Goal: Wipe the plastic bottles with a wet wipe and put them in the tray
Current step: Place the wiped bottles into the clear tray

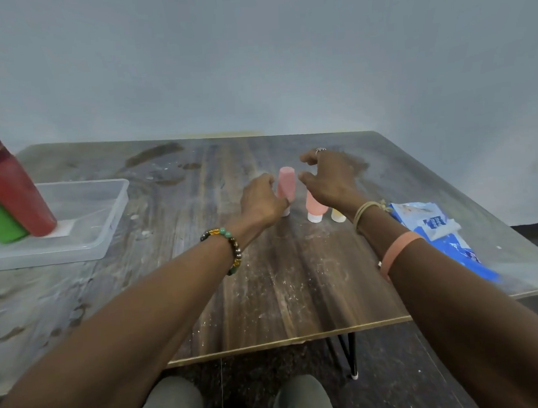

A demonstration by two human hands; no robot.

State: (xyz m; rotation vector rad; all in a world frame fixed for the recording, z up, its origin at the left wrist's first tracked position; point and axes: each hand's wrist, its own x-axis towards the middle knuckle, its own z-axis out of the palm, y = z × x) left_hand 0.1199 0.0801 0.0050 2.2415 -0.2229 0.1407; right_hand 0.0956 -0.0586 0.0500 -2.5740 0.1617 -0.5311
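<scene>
Left grip (261, 201) holds pink bottle (285, 180), pack (438, 224) illegible

The light is dim, flat and cool — no hard shadows, only faint soft shade on the table (298, 281) under the forearms. A dull sheen whitens its far right corner. Everything is slightly soft; the right hand (329, 180) and the pink bottle (286, 182) look smeared. Wide-angle bending tilts the red bottle (15, 189) at the left edge.
</scene>
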